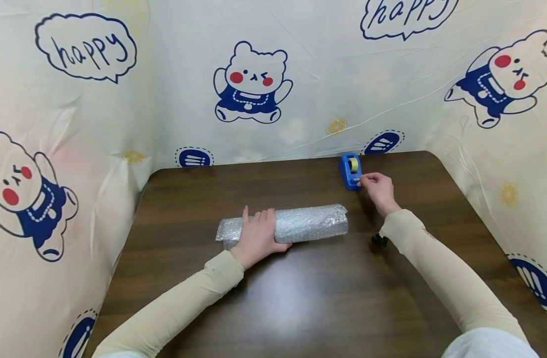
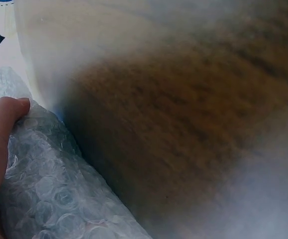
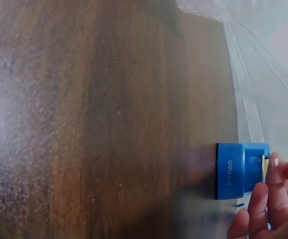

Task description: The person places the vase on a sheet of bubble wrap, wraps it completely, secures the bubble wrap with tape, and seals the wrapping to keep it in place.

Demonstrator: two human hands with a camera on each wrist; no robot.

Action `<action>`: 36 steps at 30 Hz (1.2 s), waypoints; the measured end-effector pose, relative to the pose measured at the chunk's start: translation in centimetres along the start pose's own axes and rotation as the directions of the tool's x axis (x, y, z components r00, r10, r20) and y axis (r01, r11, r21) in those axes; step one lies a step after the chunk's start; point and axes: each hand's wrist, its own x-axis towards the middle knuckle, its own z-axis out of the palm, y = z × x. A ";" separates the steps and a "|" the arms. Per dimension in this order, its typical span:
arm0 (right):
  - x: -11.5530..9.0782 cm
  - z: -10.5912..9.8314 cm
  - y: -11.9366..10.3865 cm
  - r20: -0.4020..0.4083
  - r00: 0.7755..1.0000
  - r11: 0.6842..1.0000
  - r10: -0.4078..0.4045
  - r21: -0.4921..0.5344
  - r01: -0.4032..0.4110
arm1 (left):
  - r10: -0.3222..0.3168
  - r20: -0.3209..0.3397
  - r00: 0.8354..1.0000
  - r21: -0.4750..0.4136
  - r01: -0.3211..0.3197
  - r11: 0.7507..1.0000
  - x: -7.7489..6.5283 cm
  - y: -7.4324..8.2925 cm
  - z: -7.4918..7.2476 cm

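Note:
A bubble wrap roll lies across the middle of the table. My left hand grips it left of its middle, fingers over the top and thumb along the near side. In the left wrist view the thumb presses on the bubbled surface. Toward the back right stands a blue tape dispenser with a yellowish tape roll in it. My right hand pinches the tape end at the dispenser's cutting edge, thumb against index finger. The right wrist view shows these fingertips right at the dispenser.
The brown wooden table ends at a printed curtain that surrounds its back and sides. A small black object shows beneath the right wrist cuff.

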 end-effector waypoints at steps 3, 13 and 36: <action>-0.1 -0.1 0.1 0.044 0.998 0.999 0.047 0.003 -0.047 | -0.002 0.004 1.000 -0.001 0.002 1.000 0.0 -0.1 0.1; 0.5 0.3 0.7 0.160 0.975 0.986 0.152 0.049 -0.162 | -0.004 0.013 1.000 -0.011 0.004 1.000 -0.1 -0.1 0.0; -0.6 -2.0 0.0 0.183 0.983 0.998 0.023 -0.068 -0.011 | 0.090 -0.068 0.994 0.033 -0.088 0.996 0.4 -0.8 -0.3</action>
